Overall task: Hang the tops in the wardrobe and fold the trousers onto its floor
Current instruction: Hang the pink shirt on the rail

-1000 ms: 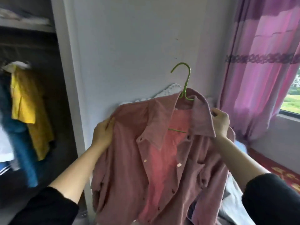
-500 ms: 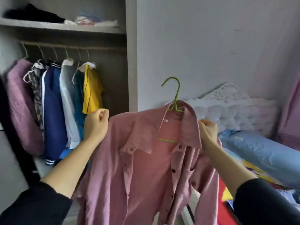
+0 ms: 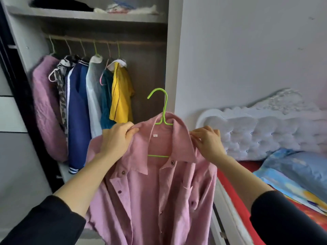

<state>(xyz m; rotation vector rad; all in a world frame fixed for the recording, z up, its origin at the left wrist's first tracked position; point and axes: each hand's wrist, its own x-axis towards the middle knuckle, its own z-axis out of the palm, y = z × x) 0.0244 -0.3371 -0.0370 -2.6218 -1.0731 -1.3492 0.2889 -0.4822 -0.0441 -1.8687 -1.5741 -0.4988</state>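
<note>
A pink corduroy shirt (image 3: 152, 195) hangs unbuttoned on a green hanger (image 3: 163, 110) that I hold up in front of the wardrobe's right post. My left hand (image 3: 117, 138) grips the shirt's left shoulder by the collar. My right hand (image 3: 208, 140) pinches the right collar edge. The hanger's hook points left and is free in the air. Behind it, the wardrobe rail (image 3: 106, 40) carries several hung tops, the rightmost a yellow one (image 3: 121, 92). No trousers are in view, and the wardrobe floor is hidden.
To the right of the yellow top the rail has a free stretch up to the grey wardrobe post (image 3: 174, 68). A shelf (image 3: 85, 15) above holds folded items. On the right is a bed with a white tufted headboard (image 3: 265, 131) and a blue pillow (image 3: 297, 167).
The view has swung left from the wall and curtain to the open wardrobe. The shirt on its hanger has come with it, and both hands have shifted closer to the collar.
</note>
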